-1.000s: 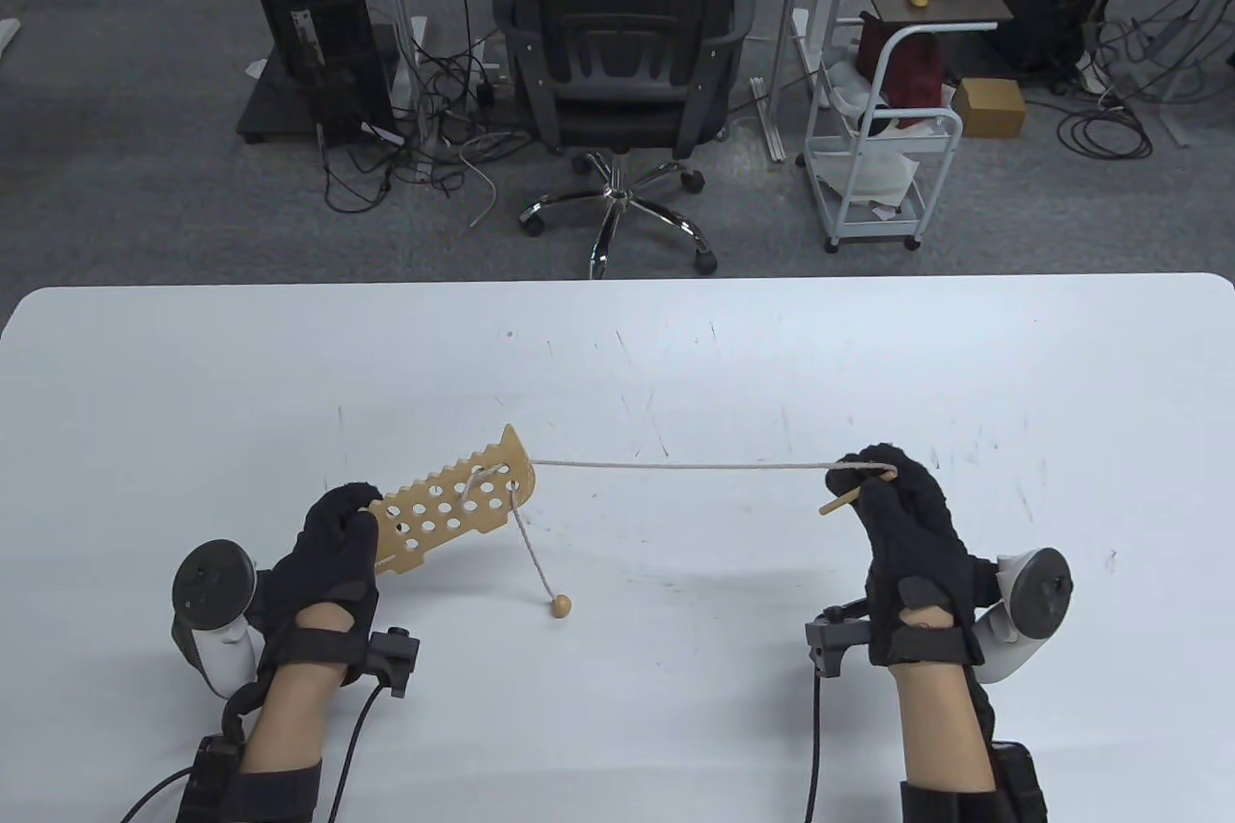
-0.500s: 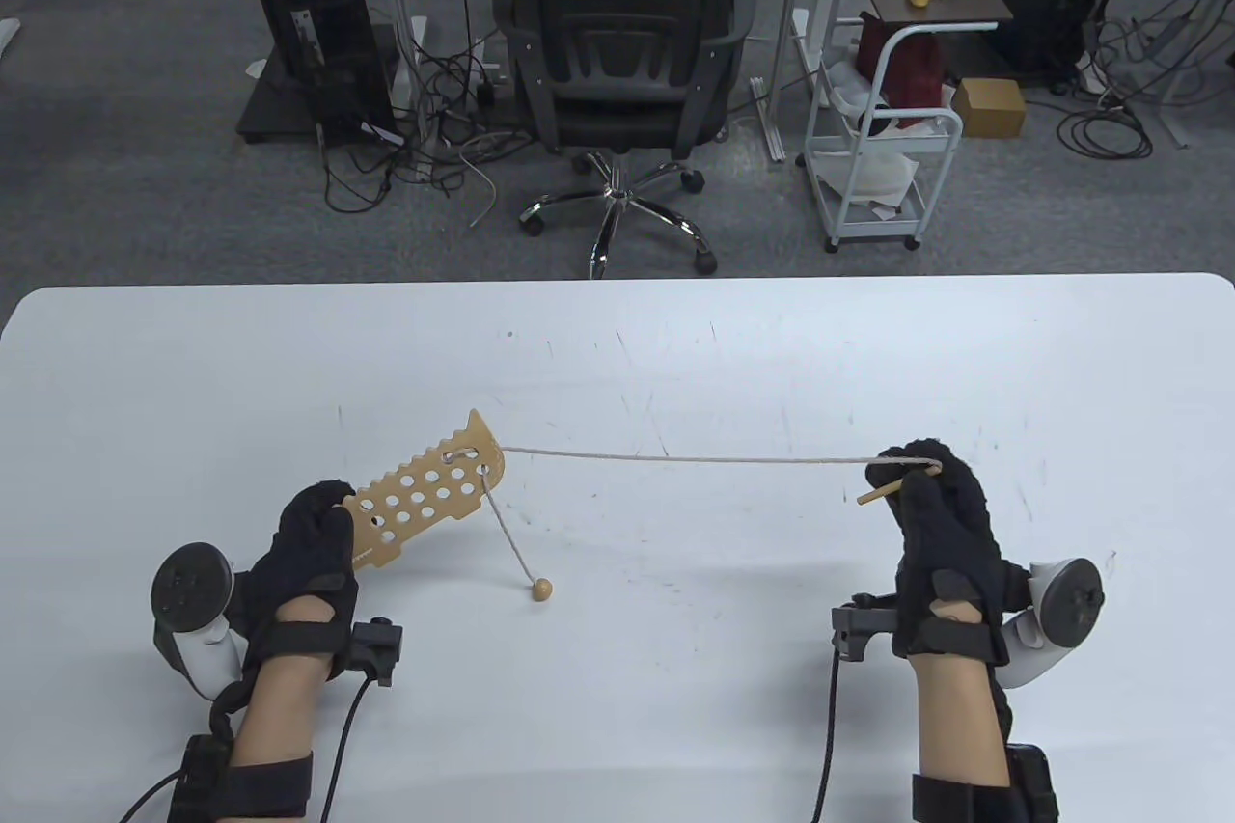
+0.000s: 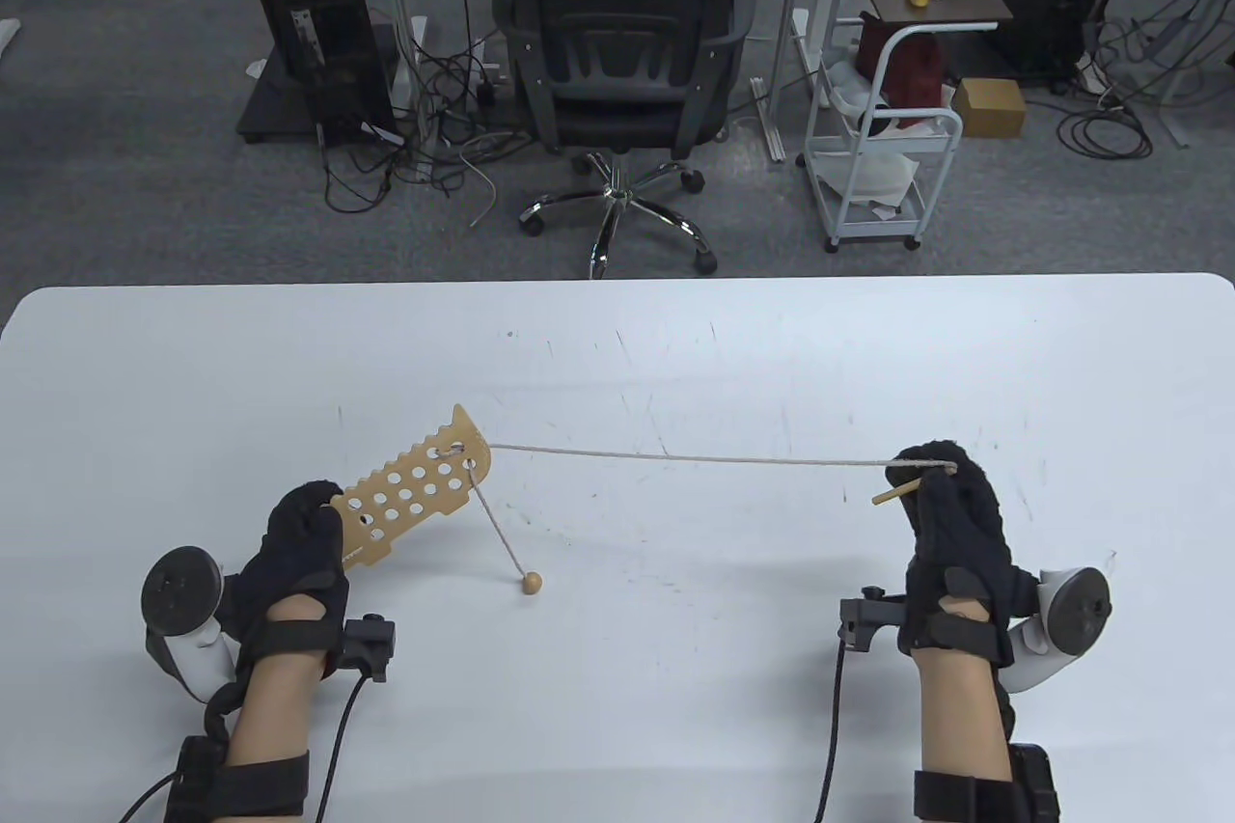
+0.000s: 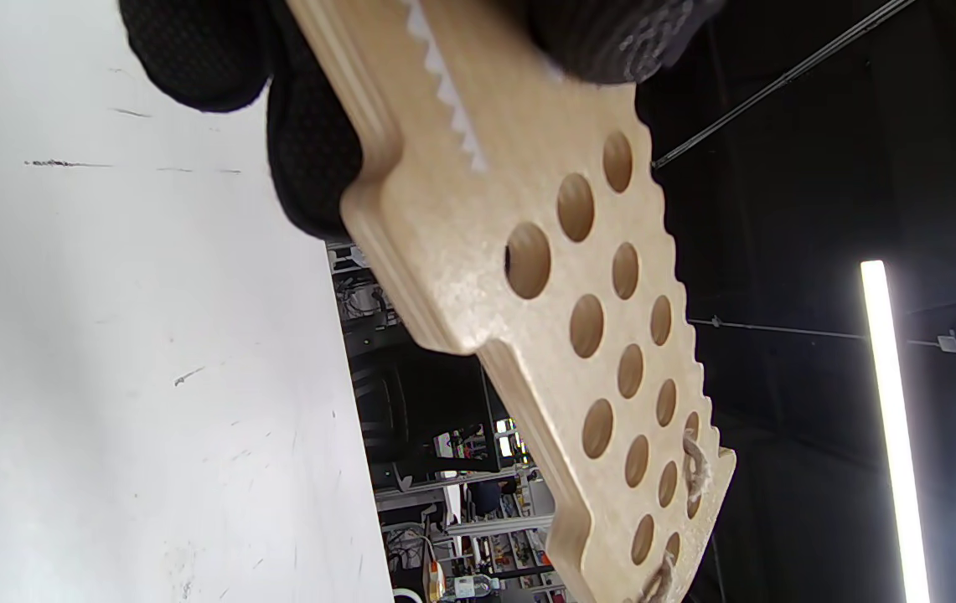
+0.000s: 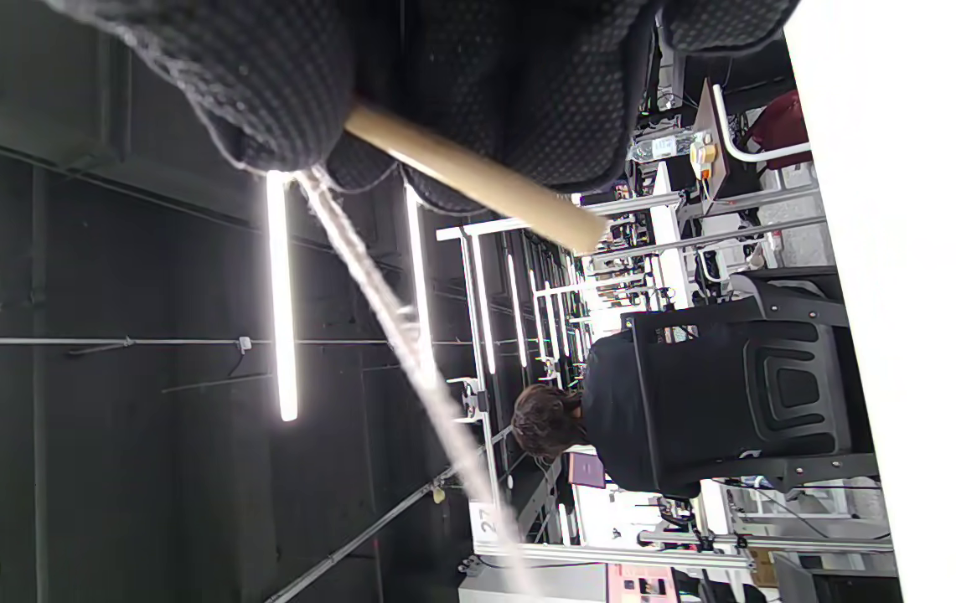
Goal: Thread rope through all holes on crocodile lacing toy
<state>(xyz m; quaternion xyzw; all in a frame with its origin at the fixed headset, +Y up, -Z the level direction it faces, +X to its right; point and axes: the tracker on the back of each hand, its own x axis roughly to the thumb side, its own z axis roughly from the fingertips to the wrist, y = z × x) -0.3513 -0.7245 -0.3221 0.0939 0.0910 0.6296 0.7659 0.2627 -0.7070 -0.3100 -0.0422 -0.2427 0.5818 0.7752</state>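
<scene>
Both hands have drawn farther apart than a second ago, the crocodile board shifting toward the counter's left edge and the rope running longer between them. Near the counter's (image 3: 675, 717) front edge, the left hand (image 3: 294, 562) grips the head end of the wooden crocodile lacing board (image 3: 415, 500), fingers (image 4: 310, 159) clamped on it, holding it tilted above the surface with the tail end farthest away. The right hand (image 3: 950, 534), toward the right edge, pinches the wooden needle (image 3: 895, 492) at the rope's leading end, fingers (image 5: 276, 75) closed around it. Between them the rope (image 3: 695, 457) stretches taut from the board's tail-end holes, where it is laced. A short tail of rope hangs from the board to a wooden bead (image 3: 531, 584) resting on the counter. Beyond the far edge stands a black office chair (image 3: 617, 32) and a white cart (image 3: 883, 138).
</scene>
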